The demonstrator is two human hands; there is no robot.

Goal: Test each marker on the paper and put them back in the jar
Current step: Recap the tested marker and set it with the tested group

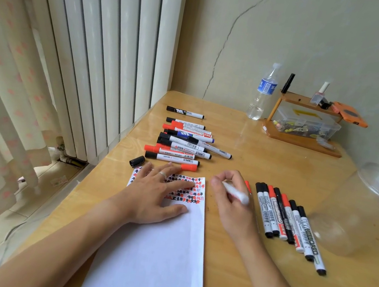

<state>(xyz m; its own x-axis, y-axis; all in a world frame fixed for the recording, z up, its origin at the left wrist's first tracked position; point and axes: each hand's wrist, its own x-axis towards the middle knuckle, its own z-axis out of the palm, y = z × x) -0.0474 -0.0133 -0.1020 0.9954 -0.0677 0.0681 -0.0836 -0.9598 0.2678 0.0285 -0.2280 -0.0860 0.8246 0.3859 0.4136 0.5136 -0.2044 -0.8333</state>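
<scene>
On the tabletop (239,263) a bottle (264,93) and a small rack (303,136) stand at the far edge by the wall. A pile of markers (183,142) lies beyond the paper (153,256), with a loose black cap (137,161) just beside its near end. A row of markers (290,221) lies right of the paper, and the clear jar (365,216) lies tipped on its side beyond that row. The left hand (155,195) rests flat on the paper, fingers spread over the red and black marks. The right hand (231,199), its grip closed round a white marker (235,192), is just off the paper's right edge, between paper and row.
</scene>
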